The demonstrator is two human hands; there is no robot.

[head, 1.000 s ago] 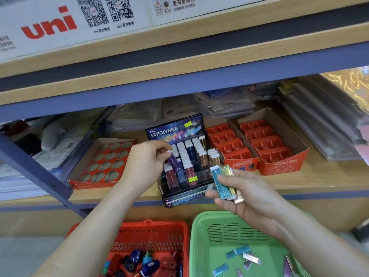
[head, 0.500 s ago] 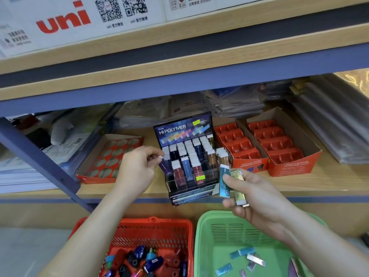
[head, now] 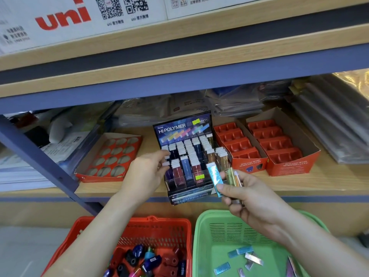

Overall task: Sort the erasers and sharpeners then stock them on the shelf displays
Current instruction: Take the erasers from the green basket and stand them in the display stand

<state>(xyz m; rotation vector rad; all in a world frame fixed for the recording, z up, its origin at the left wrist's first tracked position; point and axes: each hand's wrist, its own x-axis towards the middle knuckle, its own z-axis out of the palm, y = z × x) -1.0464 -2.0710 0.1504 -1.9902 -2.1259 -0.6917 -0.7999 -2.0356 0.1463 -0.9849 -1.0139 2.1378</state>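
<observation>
A black HI-POLYMER display (head: 183,126) on the wooden shelf holds rows of slim erasers. My left hand (head: 145,172) is at its front left column. Its fingertips pinch the white top of a purple eraser (head: 168,171) that stands in that slot. Just right of the display's front, my right hand (head: 249,198) holds a fan of slim erasers: a teal one (head: 214,178), a gold one (head: 230,175) and an orange one behind. Below, a green basket (head: 201,236) contains loose erasers (head: 239,251), and a red basket (head: 139,220) contains sharpeners (head: 147,260).
A red tray with round holes (head: 111,156) sits left of the display. Two red sharpener boxes (head: 237,140) (head: 279,142) with bare compartments sit on its right. Stacked plastic-wrapped packs fill the shelf's back and right side. A blue diagonal frame bar (head: 40,160) crosses at left.
My left hand has brought the purple eraser down into the front left slot of the display. My right hand keeps its erasers and has stayed near the display's front right.
</observation>
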